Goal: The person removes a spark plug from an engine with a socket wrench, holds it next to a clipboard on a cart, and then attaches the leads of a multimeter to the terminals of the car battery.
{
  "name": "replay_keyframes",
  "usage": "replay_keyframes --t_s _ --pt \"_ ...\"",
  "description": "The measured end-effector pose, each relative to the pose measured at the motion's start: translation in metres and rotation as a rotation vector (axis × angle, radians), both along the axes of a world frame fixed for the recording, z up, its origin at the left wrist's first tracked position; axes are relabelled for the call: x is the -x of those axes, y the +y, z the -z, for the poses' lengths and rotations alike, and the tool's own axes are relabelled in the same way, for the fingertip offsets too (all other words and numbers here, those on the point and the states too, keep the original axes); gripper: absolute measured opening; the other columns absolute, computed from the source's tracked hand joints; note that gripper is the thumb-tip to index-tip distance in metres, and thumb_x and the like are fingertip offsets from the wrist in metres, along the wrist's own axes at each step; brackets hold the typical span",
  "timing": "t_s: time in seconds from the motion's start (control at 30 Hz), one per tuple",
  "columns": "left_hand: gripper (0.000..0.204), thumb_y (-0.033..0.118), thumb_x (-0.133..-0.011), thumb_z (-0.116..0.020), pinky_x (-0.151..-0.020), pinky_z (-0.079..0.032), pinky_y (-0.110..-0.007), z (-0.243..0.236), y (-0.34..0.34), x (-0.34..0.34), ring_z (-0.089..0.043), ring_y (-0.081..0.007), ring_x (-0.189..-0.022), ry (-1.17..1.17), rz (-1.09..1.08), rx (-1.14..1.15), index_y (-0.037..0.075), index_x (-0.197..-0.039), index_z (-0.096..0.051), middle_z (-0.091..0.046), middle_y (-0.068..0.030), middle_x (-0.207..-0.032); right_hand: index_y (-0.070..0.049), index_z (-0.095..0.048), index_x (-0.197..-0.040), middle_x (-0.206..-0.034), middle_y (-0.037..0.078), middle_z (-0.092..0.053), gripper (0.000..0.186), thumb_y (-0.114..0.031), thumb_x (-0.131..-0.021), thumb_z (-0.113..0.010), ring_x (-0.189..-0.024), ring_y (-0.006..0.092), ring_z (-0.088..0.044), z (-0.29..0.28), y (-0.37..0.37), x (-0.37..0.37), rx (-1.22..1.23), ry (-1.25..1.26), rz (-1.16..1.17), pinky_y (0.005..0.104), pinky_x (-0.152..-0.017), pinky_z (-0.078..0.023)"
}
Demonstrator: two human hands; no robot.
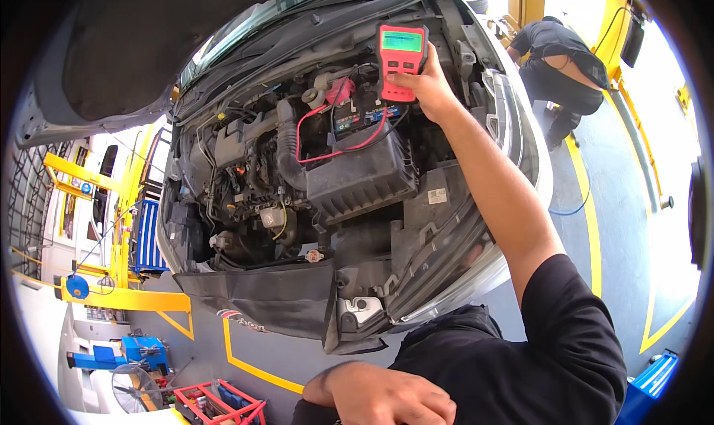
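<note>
My right hand (430, 87) holds a red handheld tester (399, 83) with a lit green screen, its thumb on the lower buttons. Below it, the car battery (349, 121) sits in the engine bay, with red and black leads near it and a red terminal cover (339, 90). A ribbed black housing (357, 176) is in front of the battery. At the bottom edge, my left hand (390, 399) is low by my body, fingers curled together; whatever they may hold is hidden. A dark fender cover (260, 306) drapes over the car's front.
Raised hood (89, 83) at upper left. A co-worker (558, 75) bends beside the car, right, near a blue hose (569, 211). Yellow lift arms (141, 301) stand left, with a red tool cart (223, 403) and fan (134, 388) below. A blue cabinet (654, 377) is at lower right.
</note>
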State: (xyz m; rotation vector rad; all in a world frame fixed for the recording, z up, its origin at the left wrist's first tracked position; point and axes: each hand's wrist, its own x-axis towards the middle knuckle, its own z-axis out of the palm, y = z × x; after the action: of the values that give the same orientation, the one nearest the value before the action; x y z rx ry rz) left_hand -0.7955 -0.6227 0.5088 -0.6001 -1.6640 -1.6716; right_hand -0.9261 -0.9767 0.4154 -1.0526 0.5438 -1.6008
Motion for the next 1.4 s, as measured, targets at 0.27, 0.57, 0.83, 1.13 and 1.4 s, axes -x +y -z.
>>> replay_keyframes --t_s 0.27,0.57,0.83,1.13,1.4 --pt "0.02 0.017 -0.099 -0.06 -0.056 -0.045 -0.039 -0.009 0.007 -0.024 -0.059 -0.03 -0.069 0.048 0.028 0.116 0.006 -0.085 -0.069 -0.064 -0.0163 -0.089 -0.009 -0.033 -0.143 -0.119 0.008 -0.062 0.08 0.011 -0.078 -0.075 -0.11 0.0213 -0.065 -0.006 0.004 0.003 -0.016 -0.014 0.019 0.0417 -0.093 -0.055" --pt "0.018 0.021 -0.09 -0.069 -0.055 -0.042 -0.038 -0.023 -0.017 -0.045 -0.057 -0.0229 -0.062 0.0 -0.098 0.3 0.006 -0.081 -0.064 -0.063 -0.0073 -0.077 -0.007 -0.034 -0.14 -0.12 0.01 -0.061 0.079 0.01 -0.076 -0.077 -0.109 0.0224 -0.064 -0.006 0.003 -0.007 -0.008 0.034 -0.064 0.0414 -0.093 -0.055" --pt "0.032 0.038 -0.09 -0.068 -0.062 -0.034 -0.03 -0.034 -0.021 0.008 -0.046 -0.0119 -0.056 0.458 -0.323 -0.362 0.011 -0.095 -0.051 -0.061 0.0039 -0.069 -0.007 -0.04 -0.133 -0.117 0.011 -0.062 0.07 0.009 -0.076 -0.077 -0.106 0.0241 -0.066 0.003 0.004 -0.017 -0.011 0.095 -0.008 0.0408 -0.092 -0.057" --pt "0.086 0.066 -0.052 -0.086 -0.051 -0.04 -0.022 -0.037 -0.016 0.072 -0.051 -0.0086 -0.055 0.319 0.006 -0.552 0.003 -0.089 -0.04 -0.05 0.001 -0.068 -0.005 -0.039 -0.131 -0.115 0.01 -0.061 0.07 0.008 -0.076 -0.08 -0.103 0.021 -0.065 0.012 -0.008 -0.008 0.044 0.095 -0.015 0.0372 -0.091 -0.054" --pt "0.101 0.075 -0.039 -0.09 -0.048 -0.044 -0.02 -0.034 -0.036 0.084 -0.055 -0.0072 -0.054 0.215 0.068 -0.442 0.001 -0.085 -0.038 -0.049 0.0011 -0.065 -0.005 -0.04 -0.128 -0.114 0.012 -0.062 0.063 0.011 -0.078 -0.076 -0.104 0.0246 -0.067 0.0 -0.007 -0.004 0.069 0.096 -0.055 0.0416 -0.088 -0.06"
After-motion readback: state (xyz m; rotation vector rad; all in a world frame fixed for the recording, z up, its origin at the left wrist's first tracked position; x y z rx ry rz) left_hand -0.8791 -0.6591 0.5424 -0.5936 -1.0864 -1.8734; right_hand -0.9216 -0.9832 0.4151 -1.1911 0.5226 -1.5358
